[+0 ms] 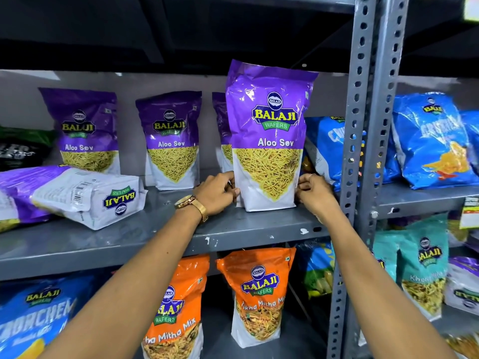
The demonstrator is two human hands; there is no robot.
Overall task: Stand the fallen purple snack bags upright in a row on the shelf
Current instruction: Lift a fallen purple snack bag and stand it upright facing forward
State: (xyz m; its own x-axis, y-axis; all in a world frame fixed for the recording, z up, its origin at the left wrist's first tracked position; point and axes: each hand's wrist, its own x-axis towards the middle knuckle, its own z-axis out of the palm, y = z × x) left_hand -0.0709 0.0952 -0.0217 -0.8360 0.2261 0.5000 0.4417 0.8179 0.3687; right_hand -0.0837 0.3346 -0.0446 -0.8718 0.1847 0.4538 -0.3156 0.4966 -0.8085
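A purple Aloo Sev bag (pixel 268 136) is seen standing upright just right of the frame's centre, its white base resting on the grey metal shelf (pixel 155 237); it is gripped low down on both sides. The left hand (pixel 217 193) is closed on the bag's lower left edge, with a gold watch (pixel 191 206) worn at the wrist; the right hand (pixel 315 193) is pinched on the lower right corner, and a ring is visible on one finger.

Further back on the shelf, two more purple bags are stood upright: one (pixel 84 130) at upper left of the frame and another (pixel 172 141) nearer the centre; a third (pixel 223 130) is mostly hidden behind the held bag. At the left edge of the frame, a fallen purple bag (pixel 77 195) is seen lying on its side with its back panel and barcode facing up; a second fallen one appears partly beneath it, though this cannot be told for certain.

Blue snack bags (pixel 326 149) are stacked just right of the held bag, beside the perforated upright post (pixel 360 141); orange bags (pixel 259 294) are stood on the shelf below.
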